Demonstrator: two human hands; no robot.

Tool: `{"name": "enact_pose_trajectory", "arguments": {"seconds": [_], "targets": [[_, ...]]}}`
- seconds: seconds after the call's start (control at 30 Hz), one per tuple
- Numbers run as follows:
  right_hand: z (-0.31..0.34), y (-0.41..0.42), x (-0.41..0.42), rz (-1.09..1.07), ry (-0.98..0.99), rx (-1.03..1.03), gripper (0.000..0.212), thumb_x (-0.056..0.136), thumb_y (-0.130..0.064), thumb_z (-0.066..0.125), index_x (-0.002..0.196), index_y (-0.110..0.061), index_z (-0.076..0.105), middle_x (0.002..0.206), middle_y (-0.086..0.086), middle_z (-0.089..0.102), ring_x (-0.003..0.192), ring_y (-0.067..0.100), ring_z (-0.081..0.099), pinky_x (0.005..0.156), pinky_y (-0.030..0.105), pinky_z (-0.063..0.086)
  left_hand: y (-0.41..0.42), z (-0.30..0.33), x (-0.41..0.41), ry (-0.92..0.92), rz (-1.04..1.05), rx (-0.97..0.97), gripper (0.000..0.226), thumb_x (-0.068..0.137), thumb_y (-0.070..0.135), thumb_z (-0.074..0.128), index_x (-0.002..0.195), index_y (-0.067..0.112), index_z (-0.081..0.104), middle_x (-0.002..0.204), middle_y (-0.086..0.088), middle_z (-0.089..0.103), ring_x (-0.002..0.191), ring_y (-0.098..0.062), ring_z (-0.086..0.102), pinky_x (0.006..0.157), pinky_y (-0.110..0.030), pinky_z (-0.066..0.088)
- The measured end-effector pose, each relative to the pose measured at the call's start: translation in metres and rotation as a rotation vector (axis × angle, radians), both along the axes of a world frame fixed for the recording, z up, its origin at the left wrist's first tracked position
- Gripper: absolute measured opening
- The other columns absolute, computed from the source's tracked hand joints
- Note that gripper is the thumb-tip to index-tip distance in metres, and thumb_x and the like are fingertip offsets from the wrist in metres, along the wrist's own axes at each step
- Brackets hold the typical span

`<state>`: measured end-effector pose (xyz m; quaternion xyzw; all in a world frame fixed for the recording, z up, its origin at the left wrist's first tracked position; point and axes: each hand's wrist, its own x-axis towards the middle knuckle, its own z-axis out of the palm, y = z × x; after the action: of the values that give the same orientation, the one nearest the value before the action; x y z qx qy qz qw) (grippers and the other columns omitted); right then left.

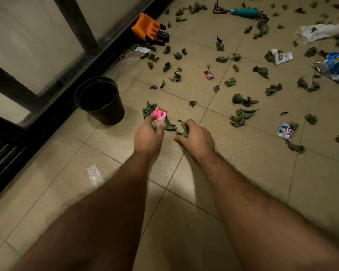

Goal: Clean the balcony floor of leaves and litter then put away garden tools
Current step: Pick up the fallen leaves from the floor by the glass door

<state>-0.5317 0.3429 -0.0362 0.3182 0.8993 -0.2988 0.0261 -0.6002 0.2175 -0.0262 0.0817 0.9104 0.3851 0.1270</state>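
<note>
Both our arms reach forward and down to the tiled floor (243,173), hands side by side near mid-floor. Left hand (148,136): palm down, fingers curled, thumb and forefinger closing narrow around a pink wrapper (159,113) and a green leaf; whether the wrapper is actually pinched or just touched, we can't tell. Right hand (197,138): knuckles up, fingers curled over a clump of leaves (182,128), grip holding them against the floor. Fingertips of both hands are hidden under the hands and leaves.

Loose leaves (243,114) are scattered over the far half of the floor, out to the right edge. Black pot (101,99) stands upright near the railing (76,26) at the left edge, just left of our left hand. Orange clawed glove (150,30) lies against the railing base at the far left. Teal-handled hand rake (237,11) lies at the far edge. Litter: small red wrapper (208,73) mid-floor, white bag (319,32) and blue packet (337,67) at the far right, the packet cut off by the frame, printed sachet (286,131) right of our right hand, clear plastic scrap (95,174) near our left forearm. Frame is motion-blurred; print on the litter mostly unreadable.
</note>
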Motion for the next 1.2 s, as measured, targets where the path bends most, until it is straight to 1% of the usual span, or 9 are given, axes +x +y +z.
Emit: {"name": "enact_pose_trajectory", "arguments": {"seconds": [0.17, 0.3, 0.47, 0.63, 0.73, 0.87, 0.93, 1.03, 1.2], "targets": [[-0.004, 0.006, 0.012, -0.050, 0.018, 0.058, 0.019, 0.094, -0.038, 0.062, 0.098, -0.020, 0.059, 0.085, -0.001, 0.064, 0.075, 0.018, 0.056, 0.059, 0.028, 0.039, 0.021, -0.007, -0.009, 0.064, -0.161, -0.209, 0.049, 0.095, 0.044, 0.060, 0.132, 0.013, 0.050, 0.113, -0.011, 0.065, 0.105, -0.028, 0.062, 0.077, -0.030, 0.042], [-0.005, 0.023, 0.031, -0.200, 0.192, -0.245, 0.024, 0.093, -0.031, 0.064, 0.076, -0.018, 0.055, 0.069, -0.005, 0.054, 0.063, 0.010, 0.046, 0.053, 0.026, 0.033, 0.036, -0.012, -0.001, 0.070, -0.199, -0.301, 0.042, 0.092, 0.045, 0.066, 0.116, 0.011, 0.056, 0.106, -0.009, 0.067, 0.100, -0.026, 0.062, 0.075, -0.031, 0.042], [-0.006, 0.038, 0.037, -0.397, 0.304, -0.589, 0.024, 0.090, -0.019, 0.064, 0.069, -0.016, 0.052, 0.060, 0.000, 0.052, 0.050, 0.010, 0.045, 0.045, 0.023, 0.035, 0.043, -0.018, 0.010, 0.073, -0.215, -0.290, 0.023, 0.098, 0.033, 0.057, 0.103, 0.010, 0.058, 0.087, -0.003, 0.055, 0.082, -0.021, 0.053, 0.068, -0.031, 0.037], [-0.004, 0.039, 0.044, -0.517, 0.417, -0.853, 0.034, 0.088, -0.008, 0.063, 0.062, -0.019, 0.044, 0.056, 0.002, 0.048, 0.043, 0.013, 0.042, 0.036, 0.020, 0.030, 0.035, -0.011, 0.017, -0.020, -0.036, -0.086, 0.014, 0.096, 0.022, 0.057, 0.087, 0.011, 0.055, 0.071, 0.004, 0.052, 0.067, -0.013, 0.054, 0.053, -0.019, 0.039], [-0.001, 0.038, 0.050, -0.529, 0.435, -0.868, 0.034, 0.088, -0.007, 0.065, 0.063, -0.017, 0.044, 0.052, -0.001, 0.050, 0.039, 0.008, 0.045, 0.035, 0.019, 0.033, 0.029, -0.009, 0.023, -0.212, 0.163, 0.204, 0.015, 0.093, 0.014, 0.059, 0.082, 0.012, 0.050, 0.078, -0.006, 0.065, 0.070, -0.020, 0.066, 0.060, -0.032, 0.057], [0.008, 0.036, 0.055, -0.541, 0.453, -0.854, 0.037, 0.090, -0.018, 0.071, 0.065, -0.017, 0.044, 0.049, -0.007, 0.058, 0.038, 0.004, 0.050, 0.035, 0.017, 0.036, 0.024, -0.003, 0.033, -0.467, 0.321, 0.577, 0.017, 0.094, -0.001, 0.053, 0.087, 0.011, 0.044, 0.088, -0.016, 0.064, 0.072, -0.025, 0.068, 0.056, -0.034, 0.059], [0.013, 0.037, 0.057, -0.562, 0.455, -0.880, 0.032, 0.088, -0.027, 0.073, 0.071, -0.018, 0.049, 0.066, 0.003, 0.069, 0.046, 0.008, 0.054, 0.037, 0.019, 0.037, 0.024, 0.001, 0.038, -0.554, 0.352, 0.647, 0.016, 0.096, -0.003, 0.048, 0.097, 0.013, 0.045, 0.084, -0.012, 0.061, 0.066, -0.020, 0.064, 0.057, -0.032, 0.057], [0.020, 0.041, 0.061, -0.584, 0.448, -0.954, 0.026, 0.089, -0.036, 0.071, 0.079, -0.020, 0.054, 0.077, 0.010, 0.066, 0.057, 0.015, 0.054, 0.040, 0.020, 0.034, 0.025, 0.003, 0.043, -0.621, 0.371, 0.658, 0.023, 0.099, -0.001, 0.043, 0.114, 0.016, 0.047, 0.076, -0.007, 0.055, 0.054, -0.012, 0.051, 0.051, -0.028, 0.048], [0.031, 0.049, 0.066, -0.604, 0.500, -1.166, 0.017, 0.092, -0.029, 0.066, 0.092, -0.019, 0.053, 0.066, 0.000, 0.054, 0.047, 0.010, 0.043, 0.040, 0.020, 0.025, 0.028, 0.001, 0.052, -0.592, 0.278, 0.576, 0.005, 0.100, 0.013, 0.054, 0.097, 0.015, 0.057, 0.067, -0.002, 0.048, 0.048, -0.009, 0.039, 0.042, -0.021, 0.033]]}}
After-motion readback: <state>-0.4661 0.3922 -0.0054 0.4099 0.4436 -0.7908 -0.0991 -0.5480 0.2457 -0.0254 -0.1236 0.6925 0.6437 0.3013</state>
